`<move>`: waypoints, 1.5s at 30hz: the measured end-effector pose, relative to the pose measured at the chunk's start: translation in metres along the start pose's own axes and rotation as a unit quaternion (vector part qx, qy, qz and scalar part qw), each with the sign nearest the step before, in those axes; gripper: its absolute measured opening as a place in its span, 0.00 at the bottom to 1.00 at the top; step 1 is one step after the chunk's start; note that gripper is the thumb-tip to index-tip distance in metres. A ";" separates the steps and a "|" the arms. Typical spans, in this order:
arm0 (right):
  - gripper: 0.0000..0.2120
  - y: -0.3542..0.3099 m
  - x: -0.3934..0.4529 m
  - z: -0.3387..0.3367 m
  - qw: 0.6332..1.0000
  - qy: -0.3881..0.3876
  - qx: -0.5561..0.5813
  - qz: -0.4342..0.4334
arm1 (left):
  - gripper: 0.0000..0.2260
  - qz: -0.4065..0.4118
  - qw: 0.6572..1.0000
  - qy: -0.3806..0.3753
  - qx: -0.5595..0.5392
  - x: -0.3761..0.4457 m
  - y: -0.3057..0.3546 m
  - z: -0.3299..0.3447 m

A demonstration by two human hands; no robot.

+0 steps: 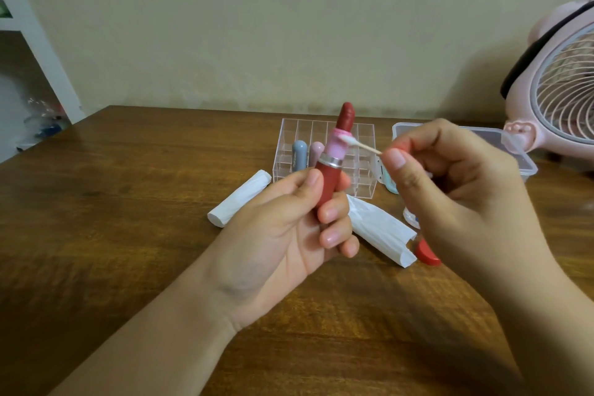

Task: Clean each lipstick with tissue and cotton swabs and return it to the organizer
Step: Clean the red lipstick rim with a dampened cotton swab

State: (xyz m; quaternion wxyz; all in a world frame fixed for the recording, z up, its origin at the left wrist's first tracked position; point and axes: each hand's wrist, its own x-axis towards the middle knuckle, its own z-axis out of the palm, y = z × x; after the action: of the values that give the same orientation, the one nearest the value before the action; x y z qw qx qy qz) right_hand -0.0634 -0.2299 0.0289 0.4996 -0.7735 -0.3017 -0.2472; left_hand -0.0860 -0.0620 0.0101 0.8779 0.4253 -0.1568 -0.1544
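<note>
My left hand [289, 228] grips an uncapped red lipstick [334, 157] upright by its base, the red bullet raised above a pink collar. My right hand [450, 190] pinches a cotton swab [356, 143] by its wooden stick, and the white tip touches the pink collar. Behind them stands a clear organizer [363, 138] on the wooden table [128, 219], with a blue-grey lipstick [299, 154] and a pink lipstick [316, 153] in its compartments. The red cap [426, 251] lies on the table under my right hand. One folded tissue [241, 198] lies to the left, another tissue [382, 231] to the right.
A clear lidded plastic box [514, 151] sits at the back right beside a pink table fan [559, 83]. A small clear bottle [411, 217] and a teal object [390, 182] are partly hidden behind my right hand. A white shelf [38, 58] stands at the far left.
</note>
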 end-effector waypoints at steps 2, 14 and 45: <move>0.05 0.000 -0.001 0.001 1.000 -0.016 0.002 -0.003 | 0.10 -0.001 1.000 -0.003 0.001 0.000 0.000 0.000; 0.08 -0.003 -0.001 0.000 1.000 -0.008 0.010 0.009 | 0.13 0.004 1.000 -0.002 0.013 0.001 0.001 -0.002; 0.08 -0.006 0.000 0.005 1.000 0.010 0.002 0.018 | 0.09 0.232 0.875 0.222 0.363 0.000 0.000 0.002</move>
State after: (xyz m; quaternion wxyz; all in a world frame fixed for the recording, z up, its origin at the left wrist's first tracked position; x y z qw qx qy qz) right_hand -0.0675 -0.2231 0.0305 0.5084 -0.7752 -0.2833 -0.2457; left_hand -0.0872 -0.0633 0.0116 0.6843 0.6885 -0.0971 0.2195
